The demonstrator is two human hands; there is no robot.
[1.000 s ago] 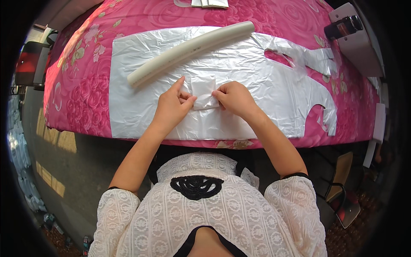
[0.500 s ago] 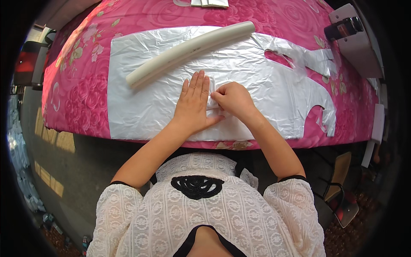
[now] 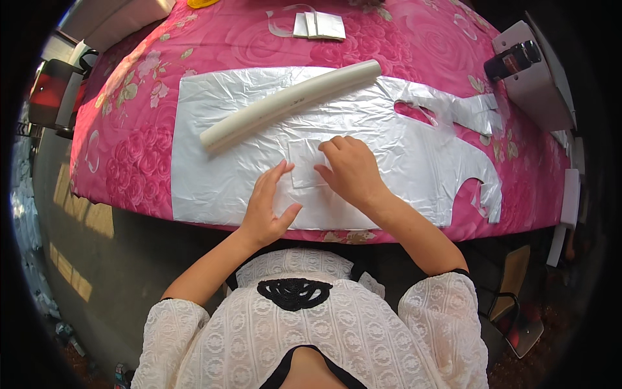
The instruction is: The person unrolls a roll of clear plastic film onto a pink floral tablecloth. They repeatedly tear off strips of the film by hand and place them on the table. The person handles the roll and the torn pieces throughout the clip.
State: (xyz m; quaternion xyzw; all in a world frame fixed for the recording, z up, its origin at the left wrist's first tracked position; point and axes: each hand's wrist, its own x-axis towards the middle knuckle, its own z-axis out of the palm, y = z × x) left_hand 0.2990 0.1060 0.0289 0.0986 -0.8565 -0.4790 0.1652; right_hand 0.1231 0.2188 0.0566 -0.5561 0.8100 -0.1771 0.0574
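Observation:
A small folded silvery-white plastic square (image 3: pixel 304 163) lies on a larger flat bag of the same thin plastic (image 3: pixel 220 175), which has handle cutouts at its right end. My left hand (image 3: pixel 262 206) is beside the square's left edge, fingers stretched out and thumb apart. Over the square's right side, my right hand (image 3: pixel 353 168) has bent fingers, with its thumb and fingertips apart at the square; whether they press on it is hard to tell. Behind both hands, a white plastic pipe (image 3: pixel 291 104) rests slantwise across the bag.
Several folded silvery packets (image 3: pixel 319 26) sit at the far side of the pink floral tablecloth (image 3: pixel 240 42). A black bottle (image 3: pixel 512 61) lies against a white box (image 3: pixel 541 84) at the right. Chairs stand at left (image 3: pixel 55 94) and lower right (image 3: pixel 516 285).
My left hand has lifted off the folded square and drawn back toward me, uncovering it. My right hand has opened from a pinch at its edge. The view has shifted slightly.

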